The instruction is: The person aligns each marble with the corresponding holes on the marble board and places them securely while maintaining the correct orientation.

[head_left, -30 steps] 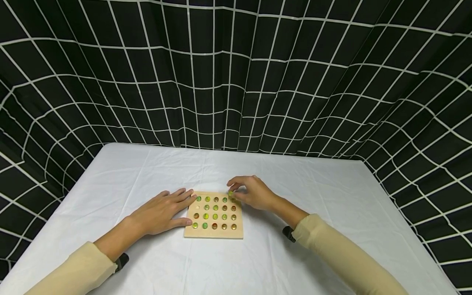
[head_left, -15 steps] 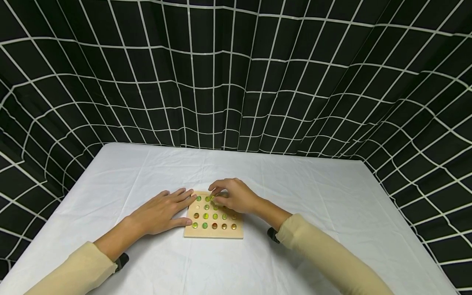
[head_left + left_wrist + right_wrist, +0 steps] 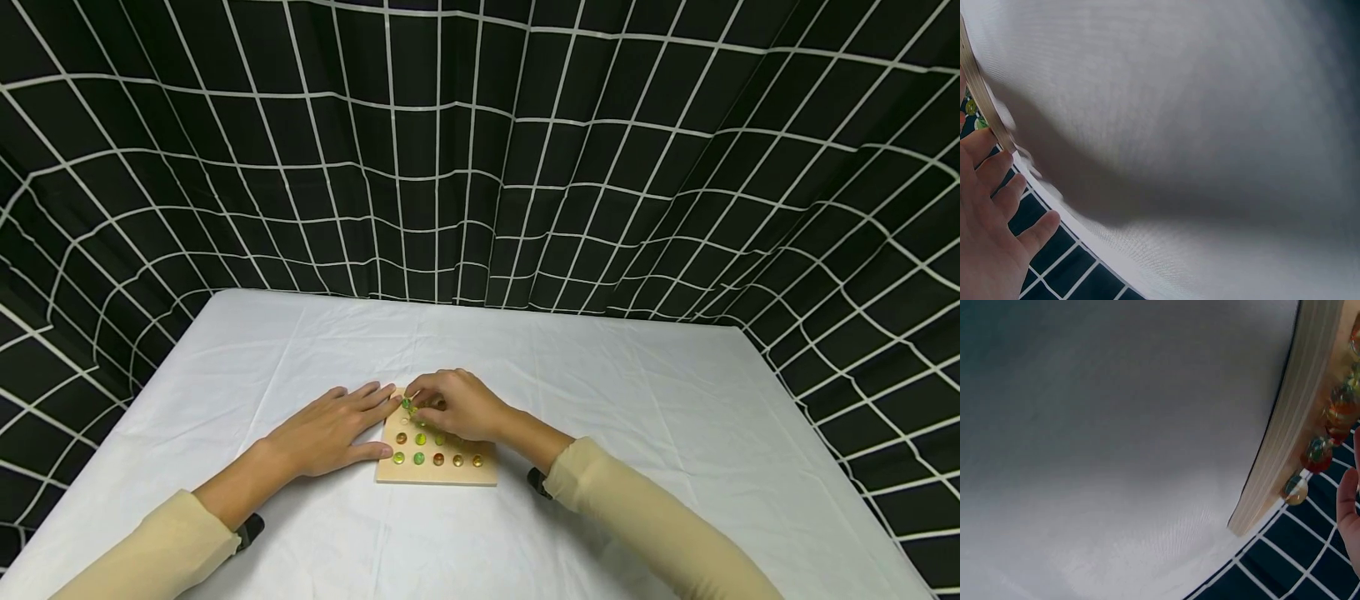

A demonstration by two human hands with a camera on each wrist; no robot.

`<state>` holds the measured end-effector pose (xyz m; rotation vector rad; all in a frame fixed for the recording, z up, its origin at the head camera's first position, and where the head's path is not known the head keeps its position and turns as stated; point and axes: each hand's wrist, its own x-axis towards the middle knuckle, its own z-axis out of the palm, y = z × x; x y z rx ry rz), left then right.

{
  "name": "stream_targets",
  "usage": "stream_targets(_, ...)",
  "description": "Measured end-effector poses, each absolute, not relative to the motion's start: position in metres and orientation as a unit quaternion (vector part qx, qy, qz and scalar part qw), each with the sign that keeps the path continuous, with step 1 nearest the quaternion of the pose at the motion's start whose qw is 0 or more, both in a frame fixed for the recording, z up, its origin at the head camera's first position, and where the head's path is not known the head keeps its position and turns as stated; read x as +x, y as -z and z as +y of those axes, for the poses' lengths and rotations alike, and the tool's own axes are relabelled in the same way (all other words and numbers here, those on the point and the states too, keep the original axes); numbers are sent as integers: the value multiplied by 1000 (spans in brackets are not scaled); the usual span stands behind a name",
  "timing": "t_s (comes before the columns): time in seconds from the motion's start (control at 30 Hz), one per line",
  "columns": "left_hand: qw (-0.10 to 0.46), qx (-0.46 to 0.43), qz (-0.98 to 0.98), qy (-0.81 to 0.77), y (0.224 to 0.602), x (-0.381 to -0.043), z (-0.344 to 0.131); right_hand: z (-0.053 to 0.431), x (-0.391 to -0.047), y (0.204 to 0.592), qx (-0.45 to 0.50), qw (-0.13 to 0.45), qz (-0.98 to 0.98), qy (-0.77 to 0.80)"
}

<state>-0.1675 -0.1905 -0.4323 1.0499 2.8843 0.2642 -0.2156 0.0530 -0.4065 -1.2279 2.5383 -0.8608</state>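
A square wooden board [image 3: 435, 477] lies on the table with rows of coloured glass marbles in its hollows. My left hand [image 3: 330, 429] rests flat at the board's left side, thumb and fingertips on its edge. Between thumb and fingers, my right hand [image 3: 468, 408] pinches a yellow-green marble [image 3: 413, 411] over the upper left of the board. Just below that marble shows a bare hollow [image 3: 405, 422] in the second row. A green marble [image 3: 407, 402] sits in the far left corner. The right hand covers much of the upper rows.
A white cloth [image 3: 630, 400] with light creases covers the table. Behind and around it hangs a black curtain [image 3: 480, 167] with a white grid. In the right wrist view, several marbles [image 3: 1317, 455] stand proud of the board's surface.
My right hand has carried the yellow-green marble leftward from the board's far right corner to the left columns, above the second row. The left hand has stayed in place.
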Motion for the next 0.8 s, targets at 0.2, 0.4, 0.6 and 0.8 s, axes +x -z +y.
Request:
stream_targets(0.2, 28, 343, 935, -84, 432, -167, -191, 48, -214, 409, -421, 96, 858, 279)
stream_targets(0.4, 30, 343, 935, -86, 431, -167, -190, 45, -211, 411, -417, 100, 862, 271)
stream_targets(0.6, 33, 344, 934, -87, 430, -167, -188, 44, -209, 413, -420, 83, 867, 254)
stream_targets(0.8, 30, 343, 935, -86, 429, -166, -189, 43, -209, 415, -429, 56, 868, 245)
